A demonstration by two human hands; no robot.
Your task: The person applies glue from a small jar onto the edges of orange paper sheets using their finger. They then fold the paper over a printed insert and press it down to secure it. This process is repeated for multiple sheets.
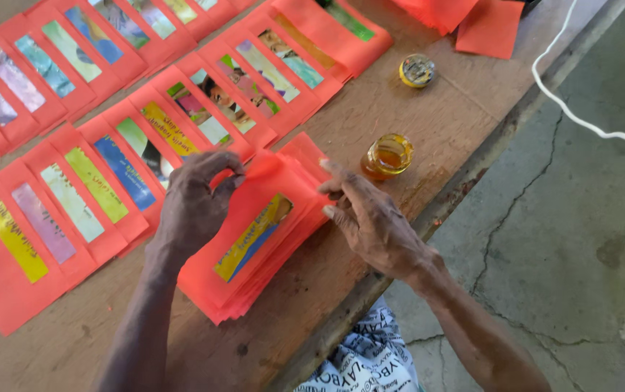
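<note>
— What's lying around those hands?

— Rows of red paper sheets (73, 210) spread over the wooden desk (428, 138), overlapping like tiles, each with a coloured strip pasted down its middle. Just beyond the right hand (370, 221) stands a small open glass jar (388, 155) of amber stuff, and further up the desk its round lid (417, 70) lies apart from it. More plain red sheets (490, 27) sit at the far corner. A white cord (581, 120) runs across the cracked concrete floor (581, 239) beside the desk.

— Anything in the way?

— Only the jar, close to the right fingertips. The laid-out rows press right up against the left side.

— And what are the hands on?

— A stack of red sheets (261, 254) at the near edge of the desk, tilted across it. The top sheet carries a yellow and blue strip. The edges are fanned, not squared up.

— How's the grip?

— The left hand (192, 207) is curled, thumb and fingers pinching the upper edge of the top sheet. The right hand is released, fingers stretched out flat and resting on the stack's right side, clasping nothing.
</note>
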